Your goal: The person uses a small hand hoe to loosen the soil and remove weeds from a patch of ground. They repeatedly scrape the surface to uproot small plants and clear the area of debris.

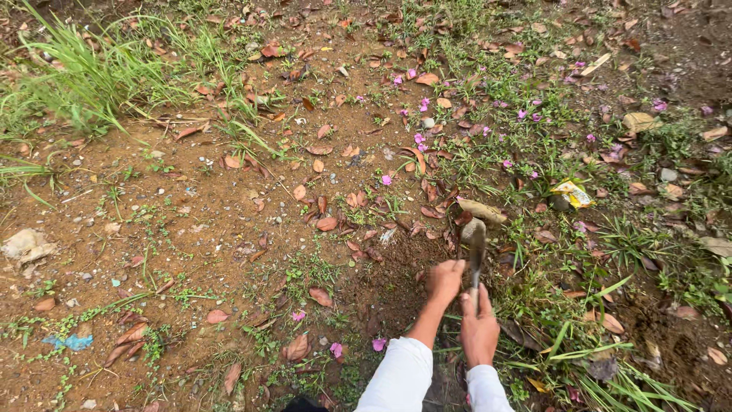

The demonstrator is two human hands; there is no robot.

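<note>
My right hand (479, 326) grips the handle of a small digging tool (474, 243), whose muddy metal blade points away from me and meets the ground among dry leaves. My left hand (444, 280) is just left of the tool's shaft, fingers curled, low over dark loosened soil (396, 282); whether it holds anything is not visible. Both arms wear white sleeves.
Bare reddish-brown dirt with dry leaves and fallen pink petals fills the left and centre. Tall grass (84, 76) grows at the upper left. Low weeds with pink flowers cover the right. A yellow wrapper (572, 193), a crumpled white scrap (27, 246) and a blue scrap (70, 342) lie around.
</note>
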